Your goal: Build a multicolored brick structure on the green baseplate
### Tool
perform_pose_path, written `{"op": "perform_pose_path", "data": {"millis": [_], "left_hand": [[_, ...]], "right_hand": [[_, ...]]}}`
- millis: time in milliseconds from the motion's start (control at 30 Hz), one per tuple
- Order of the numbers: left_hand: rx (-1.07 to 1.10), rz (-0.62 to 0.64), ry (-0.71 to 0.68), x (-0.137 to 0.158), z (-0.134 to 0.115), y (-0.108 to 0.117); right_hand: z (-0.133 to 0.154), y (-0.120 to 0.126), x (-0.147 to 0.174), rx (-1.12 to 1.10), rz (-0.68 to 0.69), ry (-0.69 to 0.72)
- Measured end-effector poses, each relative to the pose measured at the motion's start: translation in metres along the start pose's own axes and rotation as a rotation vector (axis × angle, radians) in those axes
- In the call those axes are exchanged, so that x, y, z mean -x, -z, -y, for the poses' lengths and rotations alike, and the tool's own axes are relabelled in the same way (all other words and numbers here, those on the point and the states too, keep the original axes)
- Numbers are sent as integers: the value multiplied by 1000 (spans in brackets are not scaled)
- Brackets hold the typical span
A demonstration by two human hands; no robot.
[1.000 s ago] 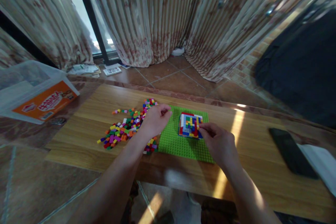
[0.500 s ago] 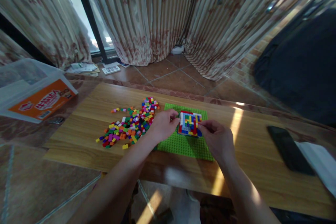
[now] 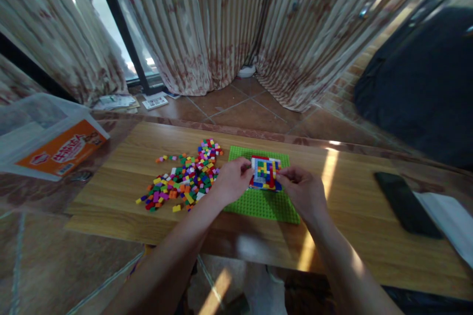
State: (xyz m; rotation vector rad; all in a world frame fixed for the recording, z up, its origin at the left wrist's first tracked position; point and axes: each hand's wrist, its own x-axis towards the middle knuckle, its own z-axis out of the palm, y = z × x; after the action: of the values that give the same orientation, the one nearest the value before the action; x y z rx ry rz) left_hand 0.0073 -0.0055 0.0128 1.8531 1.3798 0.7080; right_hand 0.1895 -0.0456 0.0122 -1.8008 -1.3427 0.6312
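Low square build of multicoloured plastic bricks [image 3: 266,173]: on the far half of the thin green studded plastic baseplate [image 3: 264,206], between both hands.
Left hand [image 3: 233,177]: at the build's left edge, thumb and fingertips close together; whether its grip holds a brick, I cannot tell.
Right hand [image 3: 303,191]: at the build's right edge, grip narrowed to a pinch; anything between the fingertips is too small to make out.
Handling: probably light and stiff, the smooth plastic a little slippery; brick joints could pop apart under a sideways pull.
Where to hold: low on opposite side walls, pressing evenly; single bricks by two sides, studs left free.
Loose bright small plastic bricks [image 3: 188,177]: heaped and scattered left of the baseplate, on the light brown wooden counter [image 3: 114,172].
Flat dark rectangular object [image 3: 406,204]: well apart, toward the counter's right end.
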Motion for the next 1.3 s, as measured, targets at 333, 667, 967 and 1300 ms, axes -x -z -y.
{"op": "perform_pose_path", "data": {"millis": [333,667,967,1300], "left_hand": [[100,-146,-51,-11,22,21],[190,-331,14,-15,37,50],[177,-288,-15,-12,36,48],[118,-281,-20,-11,32,50]], "right_hand": [[17,-11,18,-64,-150,205],[37,-58,41,241,142,719],[41,-88,42,509,213,709],[42,-88,44,326,217,673]]}}
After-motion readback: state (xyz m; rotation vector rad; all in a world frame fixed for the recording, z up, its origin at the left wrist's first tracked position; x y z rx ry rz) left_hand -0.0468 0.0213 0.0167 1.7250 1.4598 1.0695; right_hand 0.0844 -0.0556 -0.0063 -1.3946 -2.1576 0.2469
